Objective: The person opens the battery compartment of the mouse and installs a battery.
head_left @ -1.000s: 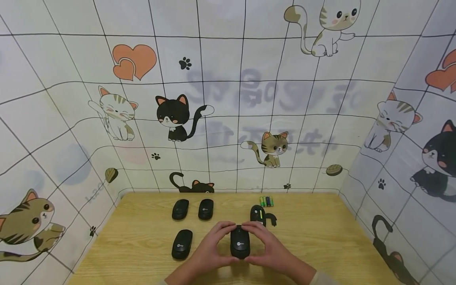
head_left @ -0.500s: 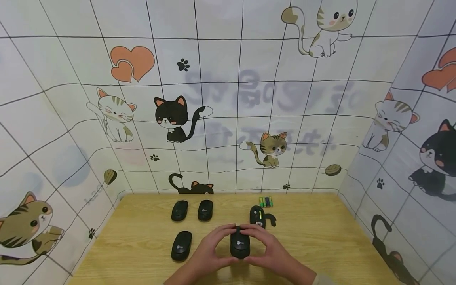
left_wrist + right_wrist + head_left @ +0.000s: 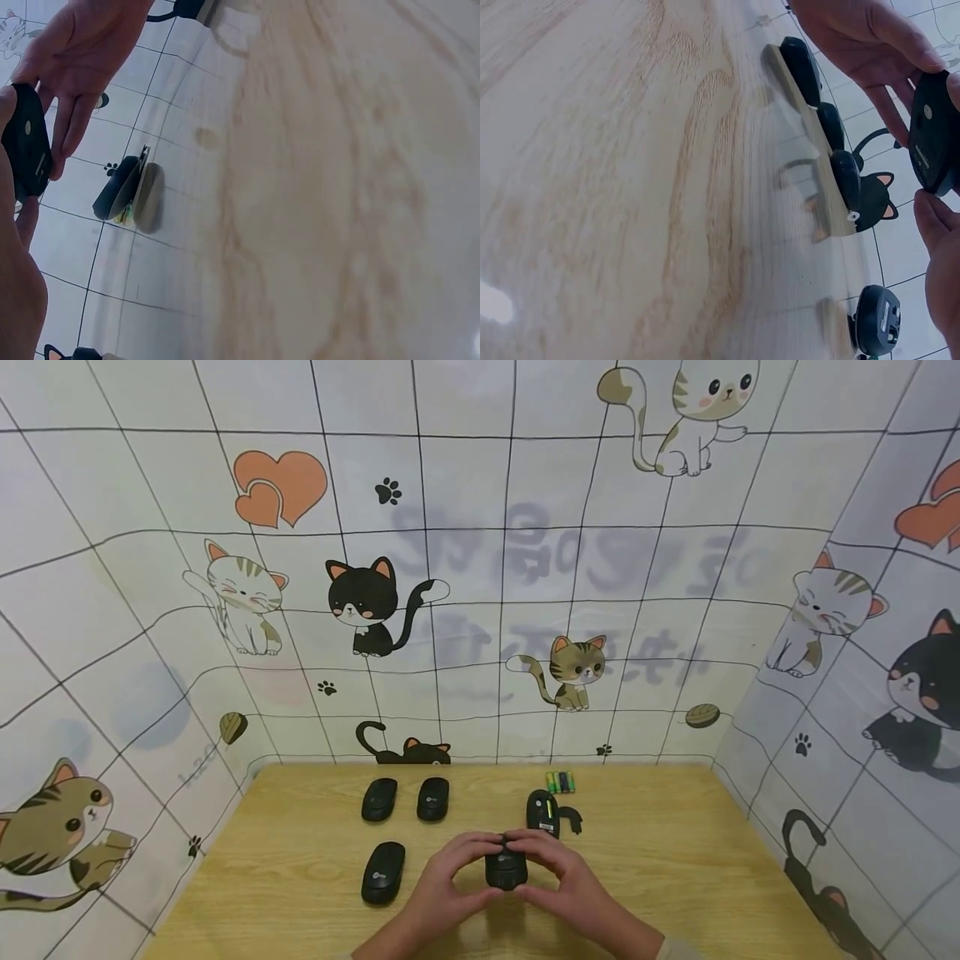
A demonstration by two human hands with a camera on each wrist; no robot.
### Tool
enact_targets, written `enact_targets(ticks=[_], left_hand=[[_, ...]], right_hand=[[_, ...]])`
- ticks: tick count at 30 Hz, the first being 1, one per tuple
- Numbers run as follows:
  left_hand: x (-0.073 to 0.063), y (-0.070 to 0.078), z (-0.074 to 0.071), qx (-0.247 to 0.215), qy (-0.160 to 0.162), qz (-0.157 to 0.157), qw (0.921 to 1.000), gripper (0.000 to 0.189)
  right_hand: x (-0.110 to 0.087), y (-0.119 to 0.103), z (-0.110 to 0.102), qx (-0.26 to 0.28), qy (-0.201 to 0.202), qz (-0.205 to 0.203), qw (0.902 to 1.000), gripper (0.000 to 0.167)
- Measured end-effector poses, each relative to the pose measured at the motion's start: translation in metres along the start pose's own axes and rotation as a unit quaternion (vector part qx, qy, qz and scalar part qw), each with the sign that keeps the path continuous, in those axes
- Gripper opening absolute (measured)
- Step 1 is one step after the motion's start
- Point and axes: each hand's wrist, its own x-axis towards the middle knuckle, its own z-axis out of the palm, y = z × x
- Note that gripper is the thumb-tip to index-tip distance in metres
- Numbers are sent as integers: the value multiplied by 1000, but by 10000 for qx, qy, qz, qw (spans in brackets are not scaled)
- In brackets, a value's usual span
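Note:
Both hands hold one black computer mouse between them. My left hand pinches it from the left and my right hand from the right, fingertips at its far end and thumbs at its near end. In the left wrist view the mouse is raised off the tabletop, and a small round mark and printed lines show on one face. The right wrist view has the same mouse at its right edge. Its far end is partly covered by fingers.
Three black mice lie on the wooden table at the left. Beyond my right hand lies an upturned mouse with its battery slot uncovered, a dark curved cover beside it. Several batteries lie behind. A cat-print sheet surrounds the table.
The held mouse has tilted, so it looks shorter and its near end faces the head camera more. Both thumbs have moved slightly up with it. The other things have stayed put.

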Motion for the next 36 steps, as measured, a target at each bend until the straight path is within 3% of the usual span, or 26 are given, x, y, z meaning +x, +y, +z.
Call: enact_targets(ticks=[5,10,16,21,24,31,36], left_hand=[[1,1,2,-583,31,-518,9969,47],[2,4,1,-773,60,-671,9947,41],[3,4,2,-748,94,-512,9958,45],[5,5,2,-674,203,-383,9968,44],[7,7,2,-678,214,-538,9960,42],[10,8,1,-674,-191,-1323,9887,38],[11,6,3,-568,-239,-1328,9892,39]], right_hand=[[1,-2,-1,71,-53,-25,10000,50],[2,-2,-2,-30,-79,132,9999,48],[3,-4,-3,-26,-56,264,9996,46],[5,-6,-5,-26,-308,223,9993,46],[6,-5,-6,-65,-528,371,9979,44],[7,-2,-6,-192,-787,828,9933,37],[7,-2,-8,-239,-734,887,9931,35]])
